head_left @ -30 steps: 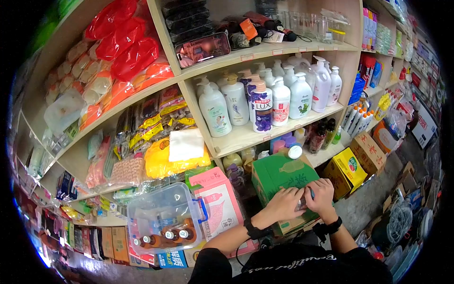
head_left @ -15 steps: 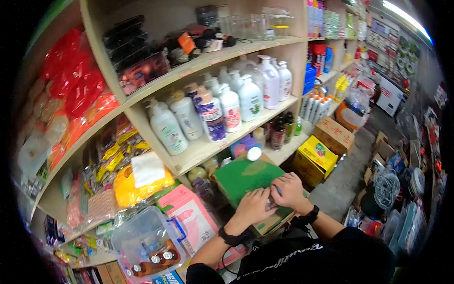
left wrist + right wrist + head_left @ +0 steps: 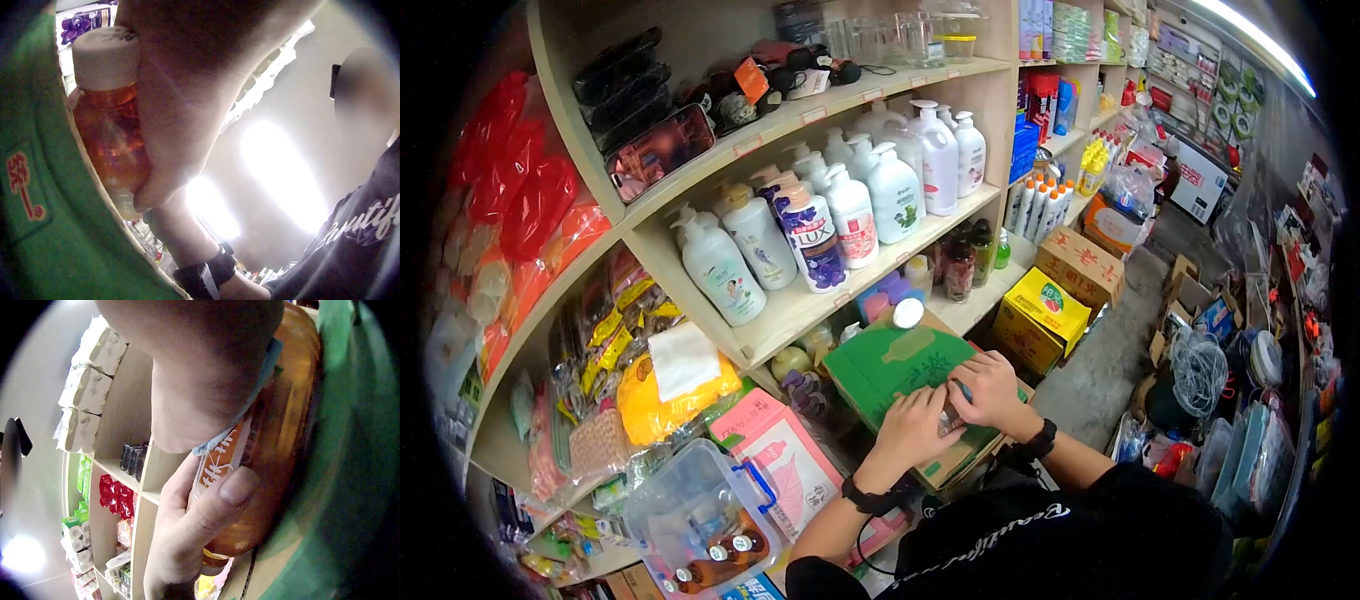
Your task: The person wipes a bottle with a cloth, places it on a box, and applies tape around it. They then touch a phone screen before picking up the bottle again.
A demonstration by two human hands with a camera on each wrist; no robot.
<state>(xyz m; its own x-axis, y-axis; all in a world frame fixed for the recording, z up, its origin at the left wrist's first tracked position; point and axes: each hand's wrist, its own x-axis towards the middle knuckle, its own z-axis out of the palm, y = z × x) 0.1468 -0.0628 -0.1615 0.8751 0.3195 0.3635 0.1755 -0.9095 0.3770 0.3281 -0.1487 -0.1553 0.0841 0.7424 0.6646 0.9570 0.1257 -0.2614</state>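
- Left hand (image 3: 905,430) wraps round an amber bottle (image 3: 281,456), thumb on its label; right hand (image 3: 990,392), fingers bent, holds a blue cloth (image 3: 265,378) against it.
- That bottle sits between both hands, over the green box (image 3: 875,365), close to its near edge. Left wrist view gives its white cap.
- Behind the green box, the shelf (image 3: 745,335) comes close, its upper board lined with pump bottles (image 3: 895,195); elbow room there looks tight.
- Toward the right, past the yellow box (image 3: 1040,315), bare floor (image 3: 1090,375) runs between shelves and clutter.
- Leftward, the pink box (image 3: 800,470) separates the green box from a clear tub (image 3: 650,480). Brown bottles (image 3: 720,570) lie inside, white caps showing.
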